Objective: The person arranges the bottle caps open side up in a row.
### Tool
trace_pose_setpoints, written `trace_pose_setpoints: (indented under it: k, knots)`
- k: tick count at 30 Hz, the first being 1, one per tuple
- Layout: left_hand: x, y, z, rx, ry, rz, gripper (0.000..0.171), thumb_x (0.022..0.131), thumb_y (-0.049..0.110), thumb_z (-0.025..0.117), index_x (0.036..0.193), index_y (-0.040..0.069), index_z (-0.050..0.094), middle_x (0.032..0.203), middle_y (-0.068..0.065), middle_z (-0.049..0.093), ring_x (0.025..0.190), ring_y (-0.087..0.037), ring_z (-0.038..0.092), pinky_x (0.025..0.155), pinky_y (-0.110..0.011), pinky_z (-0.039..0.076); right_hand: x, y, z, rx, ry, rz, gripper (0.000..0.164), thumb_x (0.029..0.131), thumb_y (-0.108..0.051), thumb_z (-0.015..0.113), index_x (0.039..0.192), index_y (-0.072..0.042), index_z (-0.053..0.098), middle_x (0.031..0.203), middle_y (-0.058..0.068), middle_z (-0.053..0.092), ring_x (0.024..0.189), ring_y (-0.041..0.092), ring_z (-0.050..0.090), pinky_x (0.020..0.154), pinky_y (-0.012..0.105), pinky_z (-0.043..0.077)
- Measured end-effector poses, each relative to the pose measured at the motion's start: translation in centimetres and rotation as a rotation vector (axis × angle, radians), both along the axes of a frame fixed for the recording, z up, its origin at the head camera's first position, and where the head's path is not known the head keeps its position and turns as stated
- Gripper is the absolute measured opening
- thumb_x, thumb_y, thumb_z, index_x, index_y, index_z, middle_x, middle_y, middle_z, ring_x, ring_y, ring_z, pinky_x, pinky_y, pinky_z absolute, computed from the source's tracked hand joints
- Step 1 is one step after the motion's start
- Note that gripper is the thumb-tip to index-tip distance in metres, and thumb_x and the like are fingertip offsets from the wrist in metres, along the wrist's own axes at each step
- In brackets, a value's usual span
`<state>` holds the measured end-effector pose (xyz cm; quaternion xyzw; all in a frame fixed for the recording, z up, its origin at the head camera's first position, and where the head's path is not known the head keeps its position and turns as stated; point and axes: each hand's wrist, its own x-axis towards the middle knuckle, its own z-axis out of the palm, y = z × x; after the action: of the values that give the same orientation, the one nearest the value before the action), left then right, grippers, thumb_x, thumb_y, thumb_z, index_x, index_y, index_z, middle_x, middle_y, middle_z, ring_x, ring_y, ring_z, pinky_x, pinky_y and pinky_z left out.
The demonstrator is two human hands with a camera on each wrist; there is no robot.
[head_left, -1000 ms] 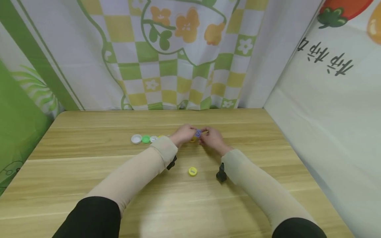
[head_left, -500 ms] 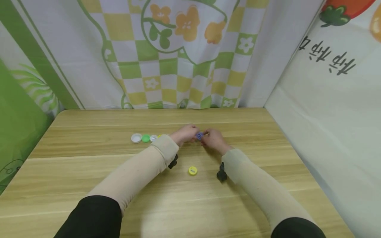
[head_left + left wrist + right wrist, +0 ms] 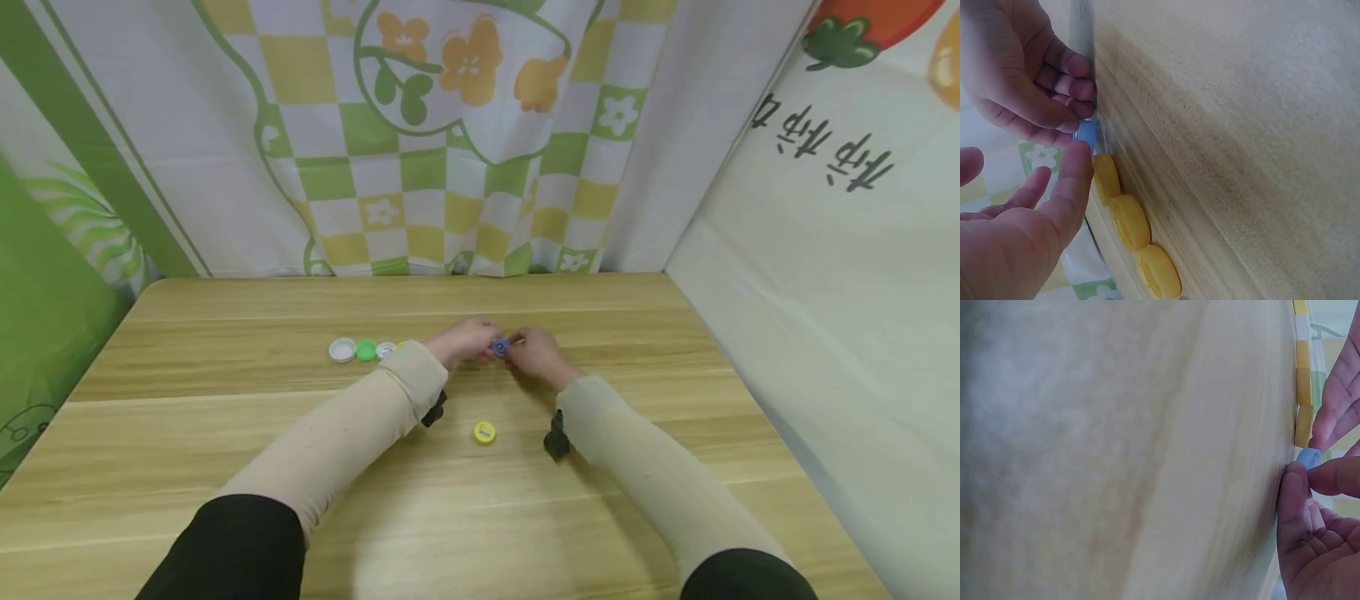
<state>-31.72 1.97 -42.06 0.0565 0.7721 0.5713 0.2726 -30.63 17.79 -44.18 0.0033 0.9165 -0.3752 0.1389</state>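
Between my two hands is a small blue bottle cap (image 3: 500, 347), at the right end of a row of caps on the table. My right hand (image 3: 538, 354) pinches it between thumb and forefinger, as the right wrist view shows. My left hand (image 3: 465, 340) has its fingers spread, and one straight fingertip touches the blue cap (image 3: 1085, 134) in the left wrist view. Several yellow caps (image 3: 1130, 222) stand in line beside it on the wood, mostly hidden behind my left hand in the head view.
Farther left in the row are a large white cap (image 3: 342, 350), a green cap (image 3: 366, 350) and a smaller white cap (image 3: 386, 350). A lone yellow cap (image 3: 484, 432) lies nearer me, between my forearms. A patterned curtain (image 3: 465, 208) hangs behind the wooden table (image 3: 225, 467).
The blue cap has come slightly nearer to me and down beside the yellow caps, with my right hand holding it. My left hand has barely shifted.
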Motion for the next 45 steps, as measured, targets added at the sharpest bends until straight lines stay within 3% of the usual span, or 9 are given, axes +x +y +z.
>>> trace_pose_setpoints:
  k: [8, 14, 21, 27, 30, 34, 40, 45]
  knots:
    - [0.1, 0.1, 0.1, -0.037, 0.016, -0.038, 0.033, 0.105, 0.017, 0.048, 0.120, -0.010, 0.062, 0.087, -0.005, 0.052, 0.080, -0.017, 0.051, 0.098, -0.041, 0.052, -0.1, 0.1, -0.1, 0.012, -0.003, 0.010, 0.028, 0.101, -0.008, 0.056, 0.124, 0.005, 0.063, 0.090, 0.011, 0.074, 0.078, 0.018, 0.068, 0.066, 0.023, 0.052]
    - [-0.1, -0.1, 0.0, -0.002, -0.017, -0.021, 0.038, 0.107, 0.017, 0.048, 0.130, -0.010, 0.059, 0.103, -0.010, 0.057, 0.084, -0.017, 0.053, 0.100, -0.041, 0.052, -0.3, 0.2, -0.2, 0.028, -0.012, 0.003, 0.027, 0.100, -0.009, 0.057, 0.123, 0.004, 0.063, 0.086, 0.009, 0.073, 0.074, 0.016, 0.066, 0.064, 0.022, 0.049]
    - [-0.3, -0.4, -0.1, 0.022, -0.054, 0.006, 0.038, 0.108, 0.015, 0.046, 0.133, -0.011, 0.056, 0.099, -0.010, 0.052, 0.078, -0.013, 0.051, 0.095, -0.037, 0.052, -0.4, 0.0, -0.1, 0.040, -0.006, 0.010, 0.031, 0.095, -0.007, 0.057, 0.124, 0.004, 0.063, 0.083, 0.008, 0.073, 0.070, 0.014, 0.065, 0.061, 0.020, 0.048]
    - [-0.1, -0.9, -0.4, 0.036, -0.068, 0.037, 0.042, 0.110, 0.015, 0.043, 0.144, -0.010, 0.050, 0.109, -0.015, 0.054, 0.088, -0.017, 0.054, 0.100, -0.038, 0.051, -0.3, 0.0, -0.2, 0.021, 0.004, 0.014, 0.033, 0.094, -0.006, 0.058, 0.124, 0.005, 0.063, 0.083, 0.009, 0.073, 0.070, 0.014, 0.065, 0.060, 0.020, 0.049]
    - [0.4, -1.6, -0.5, 0.080, -0.076, 0.046, 0.045, 0.110, 0.014, 0.042, 0.148, -0.010, 0.043, 0.128, -0.023, 0.054, 0.106, -0.024, 0.058, 0.105, -0.039, 0.050, -0.1, 0.2, -0.3, 0.014, 0.008, 0.018, 0.033, 0.096, -0.008, 0.058, 0.126, 0.006, 0.062, 0.084, 0.008, 0.073, 0.072, 0.015, 0.066, 0.064, 0.022, 0.051]
    - [1.8, -3.1, -0.3, 0.126, -0.066, 0.002, 0.046, 0.112, 0.014, 0.039, 0.148, -0.013, 0.040, 0.142, -0.029, 0.048, 0.127, -0.036, 0.053, 0.110, -0.042, 0.046, 0.4, 0.8, -0.1, -0.003, 0.019, 0.021, 0.035, 0.096, -0.010, 0.057, 0.127, 0.006, 0.062, 0.084, 0.009, 0.073, 0.075, 0.017, 0.066, 0.068, 0.026, 0.053]
    - [4.2, -5.0, 0.1, 0.126, -0.050, -0.029, 0.039, 0.111, 0.013, 0.040, 0.138, -0.015, 0.046, 0.123, -0.023, 0.056, 0.105, -0.025, 0.058, 0.104, -0.041, 0.050, 1.5, 1.5, 0.1, -0.060, 0.000, 0.080, 0.030, 0.095, -0.008, 0.059, 0.122, 0.006, 0.064, 0.083, 0.007, 0.071, 0.071, 0.013, 0.064, 0.066, 0.025, 0.053]
    - [5.9, -5.7, -0.4, 0.122, -0.067, -0.052, 0.042, 0.107, 0.009, 0.045, 0.142, -0.015, 0.045, 0.129, -0.025, 0.057, 0.104, -0.023, 0.059, 0.100, -0.037, 0.053, 3.3, 1.7, 0.4, -0.238, -0.172, 0.230, 0.034, 0.094, -0.003, 0.063, 0.125, 0.011, 0.060, 0.095, 0.011, 0.070, 0.079, 0.015, 0.066, 0.074, 0.028, 0.059]
